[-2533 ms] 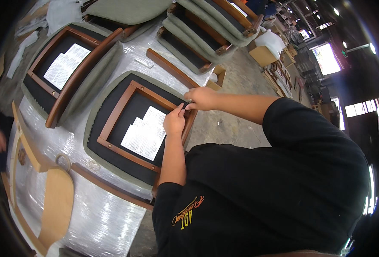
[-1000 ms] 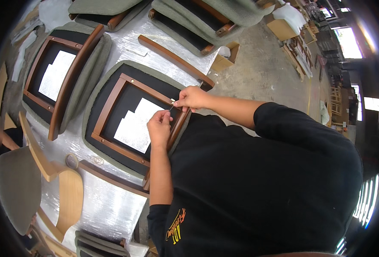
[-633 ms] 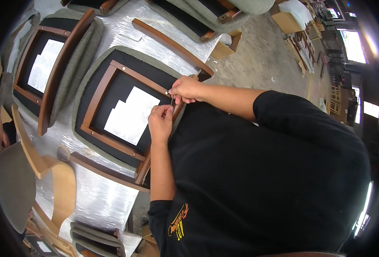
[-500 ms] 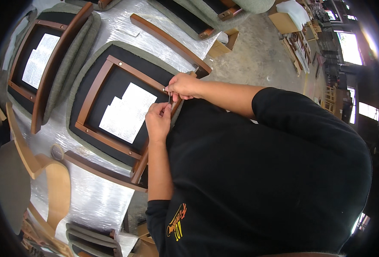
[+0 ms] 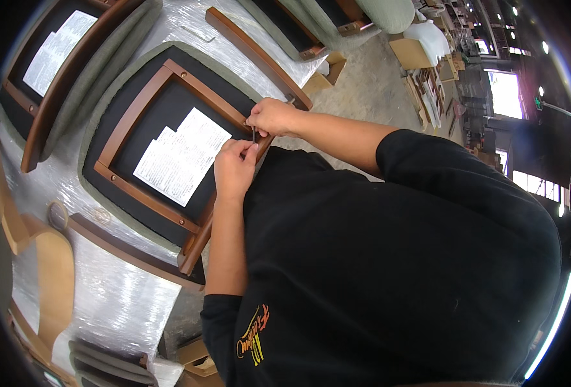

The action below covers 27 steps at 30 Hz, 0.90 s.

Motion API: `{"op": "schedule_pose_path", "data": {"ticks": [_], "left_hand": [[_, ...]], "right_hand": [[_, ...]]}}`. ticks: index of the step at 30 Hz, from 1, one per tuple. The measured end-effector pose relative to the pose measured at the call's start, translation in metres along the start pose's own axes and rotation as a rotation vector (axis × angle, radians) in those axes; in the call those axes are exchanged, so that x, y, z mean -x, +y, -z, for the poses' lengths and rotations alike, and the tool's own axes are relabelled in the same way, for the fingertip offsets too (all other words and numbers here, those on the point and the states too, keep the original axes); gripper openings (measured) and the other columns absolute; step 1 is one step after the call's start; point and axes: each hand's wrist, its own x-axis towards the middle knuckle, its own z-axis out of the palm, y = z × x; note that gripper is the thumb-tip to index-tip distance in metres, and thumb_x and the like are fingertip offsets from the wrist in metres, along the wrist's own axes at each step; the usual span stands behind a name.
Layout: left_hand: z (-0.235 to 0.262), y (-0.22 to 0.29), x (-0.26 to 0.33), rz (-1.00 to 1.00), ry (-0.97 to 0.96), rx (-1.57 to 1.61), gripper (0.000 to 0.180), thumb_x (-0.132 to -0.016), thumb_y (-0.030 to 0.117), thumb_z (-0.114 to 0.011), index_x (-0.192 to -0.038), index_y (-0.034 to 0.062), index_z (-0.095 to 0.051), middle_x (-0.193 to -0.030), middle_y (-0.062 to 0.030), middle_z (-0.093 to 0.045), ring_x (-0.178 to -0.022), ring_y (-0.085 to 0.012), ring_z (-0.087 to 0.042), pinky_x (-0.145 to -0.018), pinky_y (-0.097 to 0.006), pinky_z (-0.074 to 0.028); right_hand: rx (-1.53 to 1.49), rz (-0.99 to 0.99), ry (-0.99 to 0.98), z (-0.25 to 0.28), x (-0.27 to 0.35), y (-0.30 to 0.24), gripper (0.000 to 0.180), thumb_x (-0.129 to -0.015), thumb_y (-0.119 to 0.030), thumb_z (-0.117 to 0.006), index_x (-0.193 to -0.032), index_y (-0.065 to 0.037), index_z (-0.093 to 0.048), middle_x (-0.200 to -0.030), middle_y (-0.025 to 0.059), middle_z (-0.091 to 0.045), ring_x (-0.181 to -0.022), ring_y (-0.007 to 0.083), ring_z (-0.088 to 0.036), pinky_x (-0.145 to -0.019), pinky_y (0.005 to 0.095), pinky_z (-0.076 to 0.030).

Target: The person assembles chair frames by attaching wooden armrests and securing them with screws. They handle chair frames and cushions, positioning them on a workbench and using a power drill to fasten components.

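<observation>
Both hands' fingers pinch shut on a thin dark pin, left hand below, right hand above, at the near rail of the upturned seat frame. Judged step: fitting a fastener; next calls for steady alignment. Left of the fingers, white rectangular labels lie on black underlining; beyond, a wrapped tabletop; cardboard boxes far right.

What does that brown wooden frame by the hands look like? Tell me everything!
The wooden frame is reddish-brown and glossy, a rectangle of four rails with round fasteners at its corners. It lies flat on an upturned seat's black underside, edged in grey-green fabric. A white printed sheet lies inside it. Both hands work at its near corner.
</observation>
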Motion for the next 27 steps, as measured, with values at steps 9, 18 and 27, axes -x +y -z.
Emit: {"op": "schedule_pose_path", "data": {"ticks": [9, 18, 27], "left_hand": [[-0.001, -0.005, -0.002, -0.034, -0.002, -0.035, 0.015, -0.089, 0.019, -0.078, -0.091, 0.0049, -0.076, -0.086, -0.0107, -0.067, -0.077, -0.0293, -0.068, -0.071, -0.041, -0.055], [-0.001, -0.012, -0.005, -0.067, -0.014, -0.015, 0.016, -0.089, 0.020, -0.079, -0.088, 0.0053, -0.074, -0.090, -0.0107, -0.067, -0.078, -0.0302, -0.068, -0.072, -0.042, -0.055], [0.003, -0.013, -0.009, -0.066, -0.053, 0.005, 0.016, -0.088, 0.018, -0.079, -0.086, 0.0036, -0.072, -0.089, -0.0119, -0.067, -0.077, -0.0309, -0.068, -0.072, -0.042, -0.056]], "right_hand": [[0.232, 0.071, 0.066, -0.002, -0.005, -0.010, 0.026, -0.090, -0.025, -0.068, -0.082, -0.001, -0.072, -0.063, 0.0081, -0.066, -0.056, 0.0168, -0.061, -0.059, 0.0357, -0.050], [0.254, 0.104, 0.058, -0.001, -0.003, -0.014, 0.026, -0.092, -0.024, -0.068, -0.083, -0.001, -0.072, -0.060, 0.0068, -0.063, -0.054, 0.0161, -0.058, -0.055, 0.0353, -0.048], [0.292, 0.000, 0.059, -0.002, -0.010, -0.016, 0.024, -0.091, -0.023, -0.068, -0.081, -0.001, -0.073, -0.062, 0.0078, -0.063, -0.051, 0.0185, -0.056, -0.047, 0.0374, -0.044]]}}
